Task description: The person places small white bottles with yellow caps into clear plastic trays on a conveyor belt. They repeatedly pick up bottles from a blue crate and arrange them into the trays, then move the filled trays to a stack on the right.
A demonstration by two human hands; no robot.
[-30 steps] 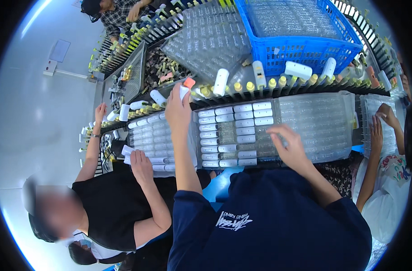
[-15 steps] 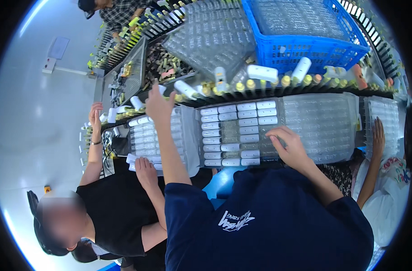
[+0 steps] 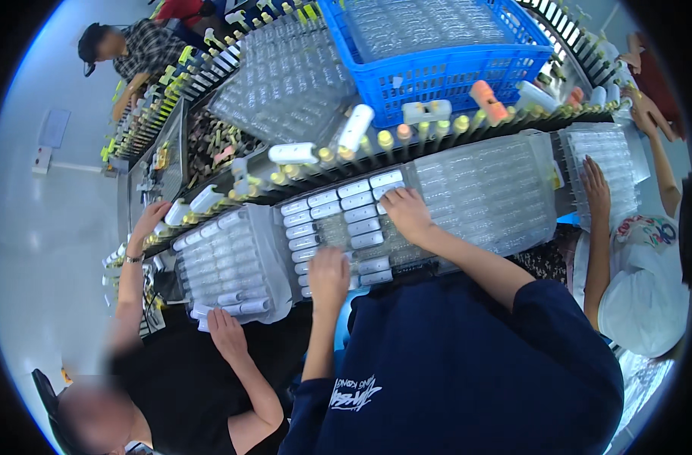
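My left hand (image 3: pixel 328 273) is over the left part of a clear plastic blister tray (image 3: pixel 334 228), smeared by motion. Whether its fingers hold anything is hidden. On the same tray, my right hand (image 3: pixel 408 212) rests with its fingers together, fingertips touching the white casings at the right end of the filled part. Those white oblong casings (image 3: pixel 354 187) lie in columns in the tray's pockets, with bare pockets among them. Just right of my right hand lies a stack of clear trays (image 3: pixel 482 193), its pockets without casings.
Beyond the trays runs a row of yellow-tipped pegs (image 3: pixel 404 135) carrying white casings (image 3: pixel 356 127) and an orange piece (image 3: pixel 489 101). Behind stands a blue crate (image 3: pixel 452 72) of clear trays. A co-worker's hand (image 3: pixel 226 334) touches the left tray; another person's hand (image 3: pixel 595 186) is at the right.
My left hand has come back from the peg row to over the tray. My right hand has moved up onto the casings. The view has turned, shifting the crate left in the picture.
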